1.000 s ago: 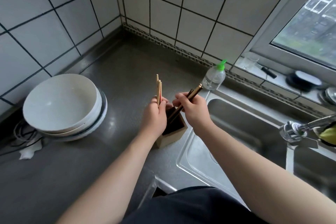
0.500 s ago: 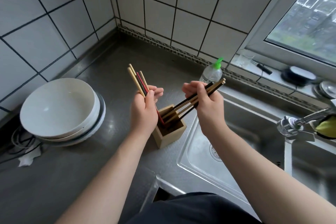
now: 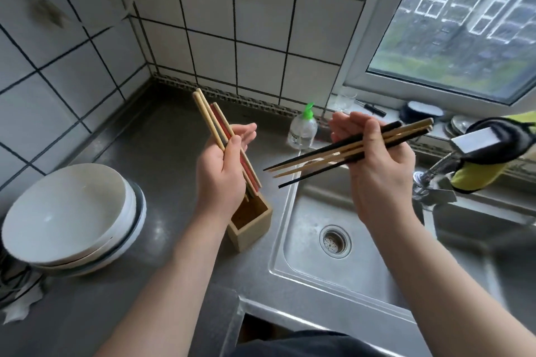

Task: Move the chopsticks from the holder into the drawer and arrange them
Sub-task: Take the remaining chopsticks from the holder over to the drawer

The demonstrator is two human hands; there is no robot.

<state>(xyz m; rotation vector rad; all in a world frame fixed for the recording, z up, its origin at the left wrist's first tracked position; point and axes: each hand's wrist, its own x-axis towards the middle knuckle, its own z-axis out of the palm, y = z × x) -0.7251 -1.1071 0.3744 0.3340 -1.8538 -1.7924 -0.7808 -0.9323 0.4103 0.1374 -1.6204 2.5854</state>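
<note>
A: Fig. 1. Our L hand (image 3: 220, 171) grips tan/red chopsticks (image 3: 208, 116) over the wooden holder (image 3: 255, 229); R hand (image 3: 380, 165) pinches the black/tan set (image 3: 313, 159).
B: Risk: R set's fanned, so w/ a loose pinch we drop one into the sink (image 3: 377, 255).

We see open counter (image 3: 162, 153) toward the back corner; stacked bowls (image 3: 69, 211) crowd its left edge, while the holder (image 3: 255, 232) and bottle (image 3: 301, 130) line the sink (image 3: 377, 269) rim.
</note>
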